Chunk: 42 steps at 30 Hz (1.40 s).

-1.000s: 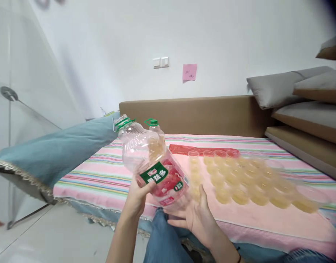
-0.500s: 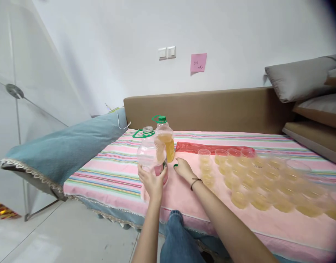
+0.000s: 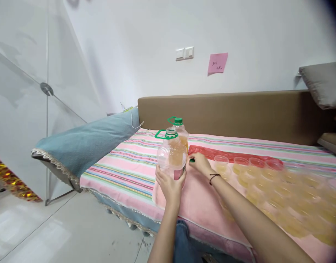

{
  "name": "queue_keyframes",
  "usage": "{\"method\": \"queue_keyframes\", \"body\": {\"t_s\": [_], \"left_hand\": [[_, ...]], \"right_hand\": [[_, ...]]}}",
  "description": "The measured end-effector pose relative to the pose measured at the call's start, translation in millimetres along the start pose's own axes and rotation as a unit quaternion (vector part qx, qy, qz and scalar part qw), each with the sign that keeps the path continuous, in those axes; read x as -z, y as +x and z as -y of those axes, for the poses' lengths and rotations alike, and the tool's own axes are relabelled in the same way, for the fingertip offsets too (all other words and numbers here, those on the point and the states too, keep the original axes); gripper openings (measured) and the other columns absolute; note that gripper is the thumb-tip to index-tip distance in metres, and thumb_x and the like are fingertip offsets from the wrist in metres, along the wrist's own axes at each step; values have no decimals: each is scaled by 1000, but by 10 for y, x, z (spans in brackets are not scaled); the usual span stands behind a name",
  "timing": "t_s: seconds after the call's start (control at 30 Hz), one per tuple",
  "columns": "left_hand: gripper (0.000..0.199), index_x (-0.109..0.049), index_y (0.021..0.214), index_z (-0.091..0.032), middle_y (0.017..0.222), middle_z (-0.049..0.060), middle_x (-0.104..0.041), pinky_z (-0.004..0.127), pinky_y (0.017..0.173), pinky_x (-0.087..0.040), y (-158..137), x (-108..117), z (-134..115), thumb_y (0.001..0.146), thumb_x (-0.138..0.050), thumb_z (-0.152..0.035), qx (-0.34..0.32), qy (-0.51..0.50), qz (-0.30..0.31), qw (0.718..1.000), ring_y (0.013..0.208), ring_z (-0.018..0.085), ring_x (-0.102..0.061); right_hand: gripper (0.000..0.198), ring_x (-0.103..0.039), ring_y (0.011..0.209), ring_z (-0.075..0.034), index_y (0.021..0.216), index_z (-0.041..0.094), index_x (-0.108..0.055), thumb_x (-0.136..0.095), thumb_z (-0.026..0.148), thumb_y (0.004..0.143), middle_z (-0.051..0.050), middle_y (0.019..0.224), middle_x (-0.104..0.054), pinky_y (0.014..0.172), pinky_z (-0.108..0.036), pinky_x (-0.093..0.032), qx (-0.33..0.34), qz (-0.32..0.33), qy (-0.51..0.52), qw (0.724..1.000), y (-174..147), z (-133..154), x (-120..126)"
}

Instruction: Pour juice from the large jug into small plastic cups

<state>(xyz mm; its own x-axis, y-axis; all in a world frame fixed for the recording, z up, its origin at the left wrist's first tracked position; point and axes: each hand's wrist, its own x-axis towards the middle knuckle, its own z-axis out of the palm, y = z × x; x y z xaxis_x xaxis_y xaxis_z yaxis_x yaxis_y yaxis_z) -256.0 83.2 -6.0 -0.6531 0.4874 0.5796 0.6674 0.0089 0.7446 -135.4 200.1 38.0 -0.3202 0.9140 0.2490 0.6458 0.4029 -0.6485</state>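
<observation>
My left hand [image 3: 170,184] grips the lower body of an empty clear plastic bottle [image 3: 171,155] with a green handle ring and no cap, standing upright on the pink striped cloth [image 3: 121,168]. My right hand [image 3: 200,163] reaches just right of it, fingers pinched on a small green cap [image 3: 192,160]. Behind stands a second bottle [image 3: 181,131], capped green and holding yellow liquid. Several small clear cups of yellow liquid [image 3: 255,179] spread in rows to the right.
A red plastic strip [image 3: 209,151] lies behind the cups. A brown padded backrest [image 3: 239,109] runs along the wall. A blue cushion [image 3: 83,142] lies at left, a grey pillow [image 3: 323,82] at right. A glass panel [image 3: 22,102] stands on the tiled floor [image 3: 61,233].
The empty bottle went from tilted in both hands to upright on the cloth. My right hand left the bottle and took up the green cap beside it. The view swung left.
</observation>
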Motion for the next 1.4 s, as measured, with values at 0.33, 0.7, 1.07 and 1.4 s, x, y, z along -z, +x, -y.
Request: {"method": "queue_keyframes", "body": {"t_s": [0.33, 0.7, 1.07, 1.4], "left_hand": [[112, -22, 147, -7, 144, 29, -43, 58, 113, -38, -72, -105, 29, 64, -84, -51, -4, 23, 15, 1000, 137, 44, -44], [110, -21, 147, -8, 142, 28, -44, 57, 112, -38, -94, -96, 38, 66, -82, -49, 0, 21, 19, 1000, 137, 43, -44], [115, -17, 150, -8, 146, 30, -41, 59, 113, -38, -101, -102, 51, 66, -81, -54, -6, 20, 16, 1000, 139, 44, -42], [131, -8, 153, -8, 157, 35, -26, 64, 119, -28, -23, -42, 110, 58, -89, -50, 3, -21, 47, 999, 151, 46, -23]], "right_hand": [[46, -70, 93, -23, 89, 19, -62, -87, 44, 60, -8, 96, -72, 88, -40, -59, 177, -117, 435, 875, 330, 962, 897], [37, -70, 90, -22, 87, 16, -65, -88, 24, 60, -8, 91, -72, 91, -40, -56, 164, -94, 365, 912, 286, 1148, 735], [38, -68, 85, -20, 97, 15, -69, -89, 22, 66, -4, 85, -70, 82, -34, -53, 151, -70, 175, 970, 256, 1252, 904], [49, -64, 93, -24, 106, 19, -66, -81, 52, 73, -5, 93, -66, 87, -40, -52, 186, -267, 184, 928, -419, 969, 1440]]}}
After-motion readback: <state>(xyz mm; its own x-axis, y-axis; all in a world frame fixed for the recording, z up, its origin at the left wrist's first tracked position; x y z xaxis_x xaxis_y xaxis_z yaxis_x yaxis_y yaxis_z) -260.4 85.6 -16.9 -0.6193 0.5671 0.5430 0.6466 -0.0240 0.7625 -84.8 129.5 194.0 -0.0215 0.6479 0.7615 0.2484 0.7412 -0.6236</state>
